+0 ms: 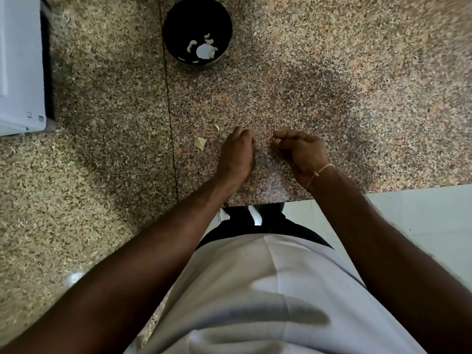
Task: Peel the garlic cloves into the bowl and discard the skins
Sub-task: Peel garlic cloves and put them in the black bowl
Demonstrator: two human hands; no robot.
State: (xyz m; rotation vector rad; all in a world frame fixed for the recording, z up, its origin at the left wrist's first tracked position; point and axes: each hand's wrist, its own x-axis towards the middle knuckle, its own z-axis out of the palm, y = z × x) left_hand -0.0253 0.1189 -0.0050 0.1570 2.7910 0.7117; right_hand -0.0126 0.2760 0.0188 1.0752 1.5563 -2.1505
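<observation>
Both hands, left (237,154) and right (301,154), curl over the speckled surface (332,85); contents unclear. Black bowl (173,24) far.

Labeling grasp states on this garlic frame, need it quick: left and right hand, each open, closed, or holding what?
Left hand: fingers curled down at the countertop; any contents hidden, cannot tell.
Right hand: fingers curled, seemingly pinching something small; cannot tell what.

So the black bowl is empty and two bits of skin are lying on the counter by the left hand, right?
Not quite. The head view shows the bowl is not empty: it holds several pale garlic pieces. The rest is right: two bits of skin lie on the counter by the left hand.
</observation>
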